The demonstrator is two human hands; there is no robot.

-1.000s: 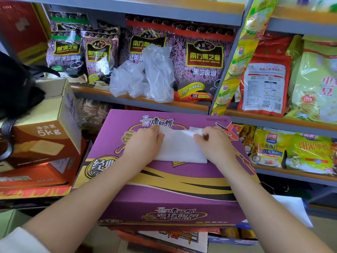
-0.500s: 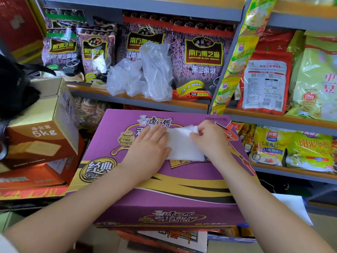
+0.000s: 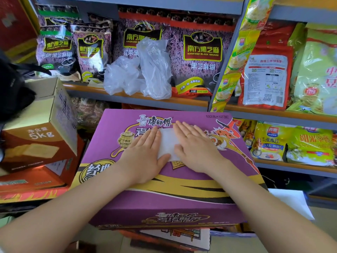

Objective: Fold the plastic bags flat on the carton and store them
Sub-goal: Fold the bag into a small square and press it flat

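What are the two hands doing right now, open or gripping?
Left hand: open, fingers straight, pressing flat on the folded plastic bag.
Right hand: open, fingers straight, pressing flat on the same bag atop the purple carton.

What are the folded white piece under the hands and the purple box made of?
Folded white piece: likely thin plastic film, translucent white, pressed flat by the left hand and right hand.
Purple box: looks like printed cardboard with a slight sheen; creased edges and a flat, rigid top suggest it.

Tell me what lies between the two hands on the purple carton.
In the head view, the folded white plastic bag lies between the left hand and right hand, flat on the carton.
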